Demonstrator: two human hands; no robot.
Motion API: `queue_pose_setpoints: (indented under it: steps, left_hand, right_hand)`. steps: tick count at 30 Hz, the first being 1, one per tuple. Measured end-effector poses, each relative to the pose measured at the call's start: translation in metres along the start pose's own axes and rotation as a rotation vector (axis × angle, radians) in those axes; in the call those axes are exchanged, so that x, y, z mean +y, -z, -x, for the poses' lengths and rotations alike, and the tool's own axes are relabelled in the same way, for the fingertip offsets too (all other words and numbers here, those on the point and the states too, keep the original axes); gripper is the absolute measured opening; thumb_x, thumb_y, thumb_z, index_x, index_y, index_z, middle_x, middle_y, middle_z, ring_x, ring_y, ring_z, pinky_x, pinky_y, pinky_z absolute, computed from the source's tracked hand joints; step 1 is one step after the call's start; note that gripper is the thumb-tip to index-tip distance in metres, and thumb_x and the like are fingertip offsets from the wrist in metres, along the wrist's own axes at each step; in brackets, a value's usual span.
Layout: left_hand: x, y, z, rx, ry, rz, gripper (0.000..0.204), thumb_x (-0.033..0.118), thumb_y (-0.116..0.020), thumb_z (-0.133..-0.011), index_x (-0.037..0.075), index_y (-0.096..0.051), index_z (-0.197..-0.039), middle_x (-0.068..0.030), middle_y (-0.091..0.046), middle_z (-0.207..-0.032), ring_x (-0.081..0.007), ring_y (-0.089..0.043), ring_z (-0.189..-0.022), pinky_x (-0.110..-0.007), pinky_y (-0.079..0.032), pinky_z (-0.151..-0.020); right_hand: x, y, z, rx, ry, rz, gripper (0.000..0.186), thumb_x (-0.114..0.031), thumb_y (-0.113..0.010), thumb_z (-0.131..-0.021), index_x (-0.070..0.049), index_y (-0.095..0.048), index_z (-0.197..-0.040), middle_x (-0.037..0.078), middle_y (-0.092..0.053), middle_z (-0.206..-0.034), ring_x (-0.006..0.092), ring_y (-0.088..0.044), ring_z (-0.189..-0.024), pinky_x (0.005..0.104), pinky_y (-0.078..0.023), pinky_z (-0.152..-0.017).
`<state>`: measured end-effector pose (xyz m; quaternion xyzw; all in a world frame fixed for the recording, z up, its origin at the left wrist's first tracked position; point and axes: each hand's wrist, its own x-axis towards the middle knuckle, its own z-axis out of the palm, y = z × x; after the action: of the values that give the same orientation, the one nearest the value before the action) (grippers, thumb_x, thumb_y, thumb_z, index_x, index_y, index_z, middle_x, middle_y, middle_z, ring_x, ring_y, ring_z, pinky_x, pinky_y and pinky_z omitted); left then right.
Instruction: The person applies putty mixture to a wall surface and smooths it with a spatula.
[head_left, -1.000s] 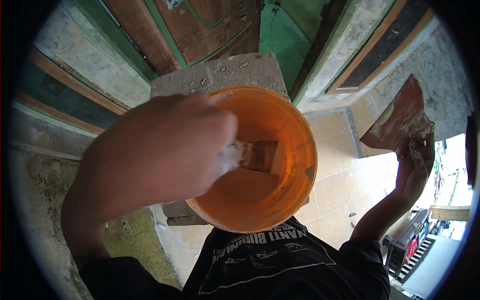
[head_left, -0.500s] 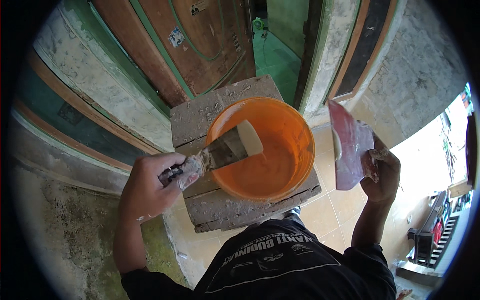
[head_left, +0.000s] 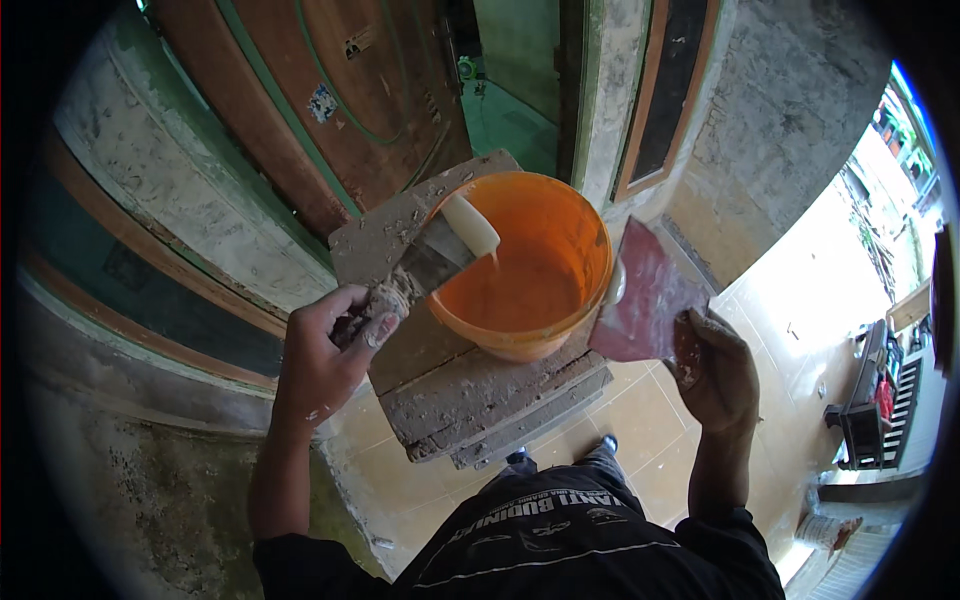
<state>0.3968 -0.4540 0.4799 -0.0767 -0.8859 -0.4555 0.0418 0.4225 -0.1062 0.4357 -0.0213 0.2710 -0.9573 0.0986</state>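
Clenched around its paste-caked handle, a putty knife (head_left: 440, 258) juts from a person's left hand (head_left: 335, 345) at 8 o'clock, its blade reaching over the near-left part of an orange bucket (head_left: 562, 222) at the center of the scene. Pale, creamy paste (head_left: 470, 225) coats the blade's far end, and a thin drip hangs from it over the bucket's mouth. Wet material lies in the bottom of the bucket, its true color hard to judge against the orange walls. Toward 4 o'clock, the right hand (head_left: 725, 375), streaked with dried residue, grasps a reddish flat spreader (head_left: 648, 300) by its lower right edge; a whitish dab clings to the spreader's left side, next to the bucket's rim, though whether the two touch cannot be told. Beneath the bucket sits a rough wooden stand (head_left: 470, 395), its planks spattered with dried lumps. Beige floor tiles (head_left: 650, 430) spread out at 5 o'clock, and the person's black shirt (head_left: 560, 550) fills 6 o'clock. Farther out, a brown door (head_left: 375, 85) with green trim stands at 11 o'clock, a mottled gray wall (head_left: 790, 130) rises at 2 o'clock, and a dark slatted bench (head_left: 880, 400) rests at 4 o'clock.
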Motion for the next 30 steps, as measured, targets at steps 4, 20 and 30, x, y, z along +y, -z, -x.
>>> queue_pose_setpoints:
  steps: [4, 20, 30]
  left_hand:
    - [-0.003, -0.008, 0.012, 0.042, 0.02, 0.024, 0.018, 0.019, -0.06, -0.087, 0.0, -0.058, -0.086, 0.0058, -0.043, -0.055, -0.0007, -0.036, -0.045, -0.019, -0.027, -0.04]
    - [0.027, -0.05, 0.056, 0.03, 0.462, 0.782, 0.027, 0.031, -0.053, -0.087, 0.006, -0.053, -0.095, -0.0025, -0.05, -0.071, -0.0085, -0.046, -0.046, -0.02, -0.035, -0.035]
    - [0.065, -0.085, 0.089, -0.02, 0.282, 0.992, 0.028, 0.031, -0.053, -0.087, 0.005, -0.048, -0.095, -0.0059, -0.049, -0.073, -0.0095, -0.046, -0.047, -0.02, -0.036, -0.034]
  right_hand:
    - [0.009, 0.0, 0.015, -0.017, -0.055, -0.036, 0.029, -0.009, -0.043, -0.09, 0.007, -0.043, -0.114, 0.018, -0.058, -0.106, 0.0231, -0.062, -0.093, 0.0339, -0.051, -0.082]
    - [0.007, 0.029, 0.036, -0.113, -0.26, -0.035, 0.03, -0.005, -0.041, -0.089, 0.007, -0.042, -0.116, 0.019, -0.054, -0.113, 0.0276, -0.057, -0.103, 0.0401, -0.044, -0.094]
    - [0.008, 0.035, 0.043, -0.151, -0.301, -0.046, 0.032, -0.006, -0.041, -0.089, 0.006, -0.04, -0.119, 0.019, -0.054, -0.114, 0.0285, -0.057, -0.104, 0.0412, -0.045, -0.093]
